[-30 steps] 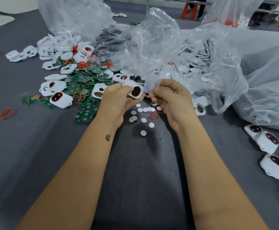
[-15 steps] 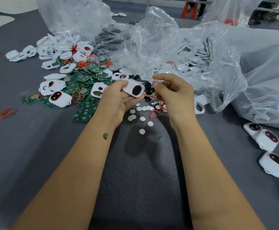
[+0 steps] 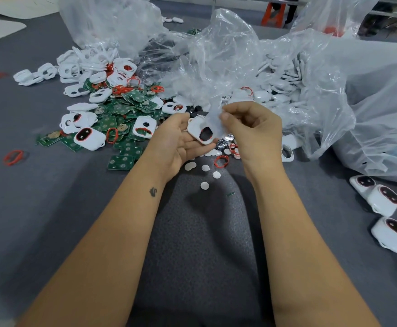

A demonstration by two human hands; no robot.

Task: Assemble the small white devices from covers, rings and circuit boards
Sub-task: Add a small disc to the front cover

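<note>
Head view. The left hand (image 3: pixel 176 140) lies palm-up at centre frame, its fingers curled under a white cover (image 3: pixel 201 131) that rests on them; the cover shows a dark oval opening rimmed in red. The right hand (image 3: pixel 254 128) sits just beside it at 3 o'clock, thumb and forefinger pinched together on a small clear film (image 3: pixel 214 119) directly above the cover; whether the film touches the cover cannot be told.

Below the hands, toward 6 o'clock, white discs (image 3: pixel 204 168) lie scattered on the grey counter (image 3: pixel 51 208), with a red ring (image 3: pixel 221 160) among them and foil-wrapped pieces (image 3: pixel 224 142) just behind.

At 10 o'clock from the hands lies a heap of green boards (image 3: pixel 122 161), white covers and red rings. A lone red ring (image 3: pixel 13 157) lies well apart at 9 o'clock.

At 12 to 2 o'clock, clear bags (image 3: pixel 228 55) hold more white parts.

At 4 o'clock, near the right edge, assembled devices (image 3: pixel 386 200) stand in a row on the counter.
</note>
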